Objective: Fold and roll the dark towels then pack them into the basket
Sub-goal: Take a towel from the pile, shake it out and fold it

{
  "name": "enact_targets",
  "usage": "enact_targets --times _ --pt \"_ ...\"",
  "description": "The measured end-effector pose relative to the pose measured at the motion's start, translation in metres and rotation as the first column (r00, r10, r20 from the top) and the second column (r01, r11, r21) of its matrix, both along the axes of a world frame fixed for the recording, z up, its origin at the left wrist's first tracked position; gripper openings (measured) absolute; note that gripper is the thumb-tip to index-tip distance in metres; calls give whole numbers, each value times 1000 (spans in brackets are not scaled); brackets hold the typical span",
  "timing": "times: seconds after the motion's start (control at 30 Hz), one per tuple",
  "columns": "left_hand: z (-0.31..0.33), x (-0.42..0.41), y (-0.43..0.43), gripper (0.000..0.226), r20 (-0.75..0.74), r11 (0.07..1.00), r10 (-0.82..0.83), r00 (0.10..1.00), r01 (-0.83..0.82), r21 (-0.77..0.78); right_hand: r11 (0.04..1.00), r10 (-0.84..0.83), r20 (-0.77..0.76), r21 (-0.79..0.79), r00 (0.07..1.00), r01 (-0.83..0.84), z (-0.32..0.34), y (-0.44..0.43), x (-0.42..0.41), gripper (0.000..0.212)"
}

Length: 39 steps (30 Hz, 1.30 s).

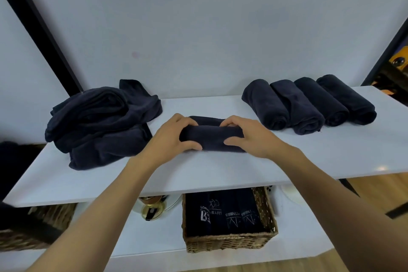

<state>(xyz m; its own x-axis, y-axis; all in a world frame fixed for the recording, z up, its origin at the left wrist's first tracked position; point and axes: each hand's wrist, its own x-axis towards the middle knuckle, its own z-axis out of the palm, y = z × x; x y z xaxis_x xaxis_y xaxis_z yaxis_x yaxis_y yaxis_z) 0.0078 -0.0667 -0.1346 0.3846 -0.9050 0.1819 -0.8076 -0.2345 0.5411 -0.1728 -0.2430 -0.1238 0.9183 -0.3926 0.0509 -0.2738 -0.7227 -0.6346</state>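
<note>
Hands (174,137) (247,137) curl around half-rolled towel (213,139).

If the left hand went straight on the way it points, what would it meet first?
The half-rolled towel, in the grip of the left hand; past that, probably the leftmost finished roll, depth unclear.

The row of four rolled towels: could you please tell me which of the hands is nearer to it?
Right. The right hand grips the middle towel at its end nearest the row of rolled towels; the left hand grips its opposite end.
</note>
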Motion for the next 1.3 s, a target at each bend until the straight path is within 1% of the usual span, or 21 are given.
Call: enact_targets --times 0.1,0.17,0.2,0.27,0.3,0.33,0.37,0.43,0.47,0.53,0.57,0.6,0.63,0.73,0.8,0.87,0.9,0.97,1.1,1.2,1.3 --pt "9 8 -12 25 -131 998 11 991 -3 61 987 -26 -96 155 995 40 7 -10 3 20" --pt "13 13 -22 22 -194 991 15 981 11 134 987 -76 -131 134 988 94 10 -13 10 23" --pt "14 17 -27 22 -200 987 21 980 12 163 991 -107 -105 64 989 114 9 -13 13 23" --pt "16 23 -35 29 -209 978 42 977 3 210 973 -146 47 -176 988 152 4 -8 16 20" --pt "15 25 -40 35 -213 973 61 975 -11 229 939 -114 120 -312 986 146 1 -4 14 20" --pt "14 27 -44 42 -210 969 89 974 -36 244 900 -56 142 -421 988 112 -3 -1 12 26" --pt "12 28 -48 46 -194 966 124 973 -74 247 863 -13 110 -500 994 67 -8 2 9 38" --pt "9 26 -54 45 -64 957 242 968 -227 181 799 -9 -9 -602 1000 2 -18 3 6 59" --pt "8 20 -55 40 43 940 323 945 -326 99 780 -33 -39 -626 999 1 -22 1 7 60" --pt "9 2 -51 30 218 891 455 864 -436 -128 806 -88 -40 -589 995 47 -18 -2 14 53" --pt "9 -8 -48 27 229 869 488 842 -444 -219 853 -115 -32 -515 993 82 -13 -2 18 49" --pt "7 -17 -45 28 190 855 501 845 -449 -257 902 -146 -32 -415 989 120 -8 -3 21 46" --pt "1 -24 -43 30 119 856 494 861 -458 -242 938 -181 -45 -308 982 159 -4 -4 24 44" --pt "-13 -42 -53 34 -140 897 422 896 -435 -75 965 -261 -114 -69 959 254 7 -9 30 39" --pt "-11 -51 -66 33 -376 908 369 850 -417 -52 957 -286 -150 0 946 289 10 -12 35 38" --pt "-3 -60 -80 41 -525 913 331 784 -407 -33 941 -331 -171 15 928 338 11 -17 40 41" --pt "1 -64 -88 47 -556 916 323 766 -400 -18 930 -364 -180 -11 914 368 10 -19 43 42" --pt "5 -70 -105 53 -596 920 311 740 -393 -8 901 -430 -163 -138 888 411 10 -23 46 39" --pt "8 -77 -135 49 -659 913 294 692 -408 -21 811 -454 -46 -434 890 391 16 -31 49 22" --pt "6 -81 -154 41 -618 921 287 732 -388 -33 694 -411 -30 -659 911 291 16 -44 46 27" --pt "-2 -80 -168 33 -551 925 304 777 -379 -23 704 -264 -41 -691 964 163 9 -62 40 34"
